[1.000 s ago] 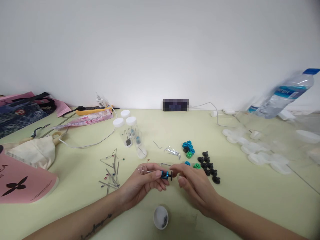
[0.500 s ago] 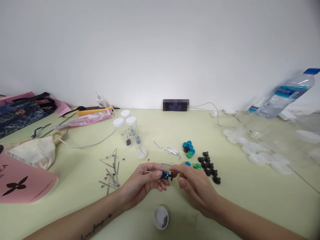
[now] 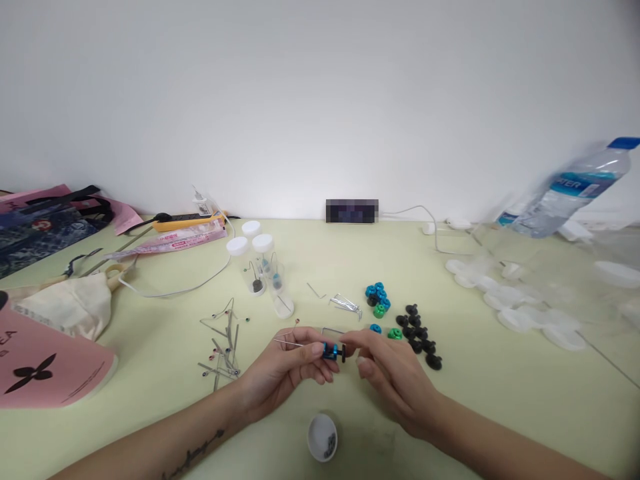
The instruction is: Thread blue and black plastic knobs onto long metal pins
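Between the thumb and fingers of my left hand (image 3: 285, 367) is a small blue metal fitting (image 3: 329, 351) with a black disc-ended knob (image 3: 343, 353) pointing right. Thin metal rods stick out leftward from the same grip, one near a red-ended tip (image 3: 297, 321). My right hand (image 3: 395, 377) hovers just right of the knob, thumb and index finger apart. Its index fingertip is close to the disc; whether it touches I cannot tell. A thin bent wire (image 3: 331, 330) shows behind the fingers. Below both hands stands a white cup (image 3: 315, 437) with small grey pieces inside.
Bent metal rods with coloured ends (image 3: 227, 350) lie left, clear tubes with white caps (image 3: 263, 243) behind. Hex keys (image 3: 345, 304), blue and green knobs (image 3: 379, 293) and black knobs (image 3: 415, 327) are right. Farther out are a pink cup (image 3: 55, 360) and a water bottle (image 3: 570, 187).
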`<state>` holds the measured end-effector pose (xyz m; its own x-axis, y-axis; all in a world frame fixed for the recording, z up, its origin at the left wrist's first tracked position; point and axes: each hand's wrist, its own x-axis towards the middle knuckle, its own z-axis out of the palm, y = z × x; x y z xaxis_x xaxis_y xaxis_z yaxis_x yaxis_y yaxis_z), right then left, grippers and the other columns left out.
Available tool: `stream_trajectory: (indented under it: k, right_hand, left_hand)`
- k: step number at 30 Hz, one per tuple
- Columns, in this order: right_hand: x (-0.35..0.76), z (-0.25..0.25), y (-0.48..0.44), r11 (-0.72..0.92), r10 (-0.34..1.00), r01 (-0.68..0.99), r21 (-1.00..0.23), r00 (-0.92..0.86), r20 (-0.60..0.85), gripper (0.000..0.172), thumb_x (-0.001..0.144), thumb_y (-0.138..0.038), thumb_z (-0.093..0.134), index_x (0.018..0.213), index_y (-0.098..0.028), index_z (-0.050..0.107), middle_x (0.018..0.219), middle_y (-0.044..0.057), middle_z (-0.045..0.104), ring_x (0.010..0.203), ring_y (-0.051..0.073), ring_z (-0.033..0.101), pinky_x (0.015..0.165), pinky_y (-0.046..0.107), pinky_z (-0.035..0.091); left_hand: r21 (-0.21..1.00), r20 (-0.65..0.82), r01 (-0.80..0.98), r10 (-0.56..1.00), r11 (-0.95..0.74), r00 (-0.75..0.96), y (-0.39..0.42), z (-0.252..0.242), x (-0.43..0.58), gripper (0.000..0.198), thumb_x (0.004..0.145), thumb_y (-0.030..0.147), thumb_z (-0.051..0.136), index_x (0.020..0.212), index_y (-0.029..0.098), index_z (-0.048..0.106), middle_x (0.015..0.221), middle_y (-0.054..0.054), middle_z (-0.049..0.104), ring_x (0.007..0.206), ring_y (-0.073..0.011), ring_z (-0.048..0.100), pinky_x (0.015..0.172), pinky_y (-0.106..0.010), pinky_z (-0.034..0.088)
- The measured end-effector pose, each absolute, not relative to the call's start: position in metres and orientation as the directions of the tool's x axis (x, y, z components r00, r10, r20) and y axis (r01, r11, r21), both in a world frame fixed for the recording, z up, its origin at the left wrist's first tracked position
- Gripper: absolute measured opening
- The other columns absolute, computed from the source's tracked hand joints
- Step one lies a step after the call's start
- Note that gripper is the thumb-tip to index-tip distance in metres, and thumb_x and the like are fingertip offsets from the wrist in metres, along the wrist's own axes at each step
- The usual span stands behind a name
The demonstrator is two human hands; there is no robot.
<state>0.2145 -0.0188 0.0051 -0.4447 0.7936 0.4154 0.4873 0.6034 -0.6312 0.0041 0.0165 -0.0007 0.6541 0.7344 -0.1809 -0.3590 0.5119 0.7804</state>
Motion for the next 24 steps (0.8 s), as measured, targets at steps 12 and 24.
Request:
stream_trajectory:
  k: [12, 24]
  right_hand:
    - [0.2142, 0.0035, -0.0196, 0.575, 0.818, 0.534, -0.62, -0.405, 0.409, 0.027, 0.1, -0.033, 0.03, 0.117, -0.021, 0.047, 0.087, 0.003, 0.065, 0.069, 0.014, 0.06, 0.066, 0.025, 0.043]
    - [0.2122, 0.0027, -0.0174, 0.569, 0.821, 0.539, -0.621, -0.422, 0.386, 0.029, 0.1, -0.03, 0.029, 0.098, -0.02, 0.056, 0.08, 0.003, 0.064, 0.072, 0.015, 0.058, 0.065, 0.025, 0.039]
  left_hand:
    - [0.783, -0.196, -0.35, 0.738, 0.514, 0.645, 0.017, -0.0008, 0.0048, 0.014, 0.082, 0.019, 0.065, 0.089, 0.007, 0.067, 0.078, -0.012, 0.071, 0.064, -0.0118, 0.066, 0.063, -0.019, 0.052]
    - [0.786, -0.193, -0.355, 0.746, 0.506, 0.637, 0.0164, -0.0017, 0.0047, 0.013, 0.082, 0.02, 0.066, 0.088, 0.008, 0.067, 0.078, -0.011, 0.072, 0.065, -0.012, 0.066, 0.063, -0.019, 0.052]
